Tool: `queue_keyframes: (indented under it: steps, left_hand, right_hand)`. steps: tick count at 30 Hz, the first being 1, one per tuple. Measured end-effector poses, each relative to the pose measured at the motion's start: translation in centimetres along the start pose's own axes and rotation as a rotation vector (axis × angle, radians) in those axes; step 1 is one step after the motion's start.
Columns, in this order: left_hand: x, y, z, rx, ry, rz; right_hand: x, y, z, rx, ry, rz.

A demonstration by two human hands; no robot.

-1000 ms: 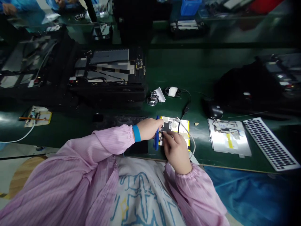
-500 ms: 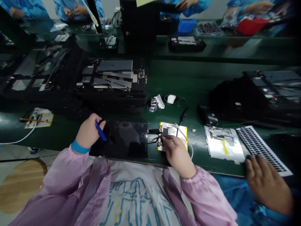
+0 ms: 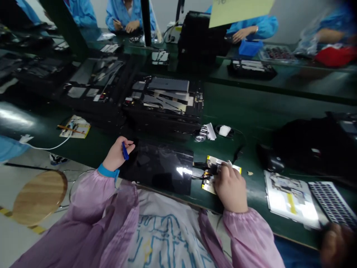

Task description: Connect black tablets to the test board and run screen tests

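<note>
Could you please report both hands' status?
Left hand: holding blue tool. Right hand: at yellow-edged board. Dark panel between them. Co-worker's hand apart, far right.

Yellow note [image 3: 242, 13]: dark characters, cut off, I can't read them.
White shirt [image 3: 170, 238]: large blue outlined lettering, no clear word.

The left hand [image 3: 118, 153] holds a blue tool [image 3: 125, 151] by the corner of a black screen [image 3: 160, 169]. I see dark strips [image 3: 200, 165] running from it to a board [image 3: 208, 185] under the right hand [image 3: 230, 184]. A co-worker's hand [image 3: 334, 243] blurs near the keyboard [image 3: 329, 199].
</note>
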State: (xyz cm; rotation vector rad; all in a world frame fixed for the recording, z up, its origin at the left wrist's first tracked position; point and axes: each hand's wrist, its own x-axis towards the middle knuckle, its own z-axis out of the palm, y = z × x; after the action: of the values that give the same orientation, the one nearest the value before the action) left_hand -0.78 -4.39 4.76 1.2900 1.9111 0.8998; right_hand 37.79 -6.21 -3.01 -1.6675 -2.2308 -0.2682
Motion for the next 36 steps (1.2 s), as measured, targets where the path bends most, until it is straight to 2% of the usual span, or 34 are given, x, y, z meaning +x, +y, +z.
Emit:
queue_keyframes:
  steps: [3, 7, 11, 13, 16, 18, 20, 22, 23, 24, 25, 28, 30, 32, 36]
  left_hand:
    - [-0.6, 0.3, -0.4, -0.197, -0.051, -0.083]
    - [-0.8, 0.2, -0.3, -0.436, -0.045, -0.104]
    - [0.4, -0.6, 0.6, -0.56, -0.074, -0.138]
    - [0.7, -0.9, 1.1, -0.547, -0.08, -0.088]
    - [0.8, -1.0, 1.6, -0.515, -0.072, 0.032]
    - [0.7, -1.0, 1.8, -0.538, -0.077, 0.065]
    - [0.8, -1.3, 2.0, -0.574, -0.089, 0.073]
    - [1.0, -1.6, 2.1, -0.569, -0.102, 0.084]
    - [1.1, -1.8, 2.2, -0.554, -0.106, 0.09]
    - [1.3, -2.0, 2.3, -0.537, -0.11, 0.098]
    - [1.4, -2.2, 2.3, -0.524, -0.114, 0.108]
    - [1.7, -2.7, 2.4, -0.511, -0.125, 0.129]
    - [1.9, -3.0, 2.4, -0.501, -0.126, 0.139]
    - [1.9, -3.2, 2.5, -0.499, -0.132, 0.148]
    - [1.9, -3.5, 2.6, -0.511, -0.159, 0.184]
  right_hand:
    - [-0.2, -0.1, -0.4, -0.052, -0.014, -0.062]
    - [-0.6, 0.5, 0.0, -0.033, -0.01, -0.121]
    - [-0.9, 1.5, 0.4, 0.124, -0.032, -0.106]
    - [-0.6, 1.1, -0.4, 0.232, -0.048, -0.052]
    - [0.0, -1.9, -2.7, 0.337, 0.014, 0.015]
    - [0.1, -5.4, -4.3, 0.421, 0.08, -0.038]
    - [0.0, -9.1, -5.1, 0.536, 0.046, -0.246]
    - [-0.2, -11.9, -5.1, 0.543, -0.114, -0.502]
    - [-0.2, -12.8, -4.9, 0.524, -0.179, -0.572]
    - [0.0, -13.2, -4.5, 0.492, -0.217, -0.586]
    - [0.3, -13.2, -4.1, 0.454, -0.218, -0.542]
    - [1.6, -11.7, -3.4, 0.342, -0.083, -0.228]
    - [2.3, -10.7, -3.5, 0.327, 0.005, -0.09]
    - [2.5, -10.8, -3.9, 0.373, 0.014, -0.115]
    - [1.7, -13.1, -4.4, 0.416, -0.152, -0.414]
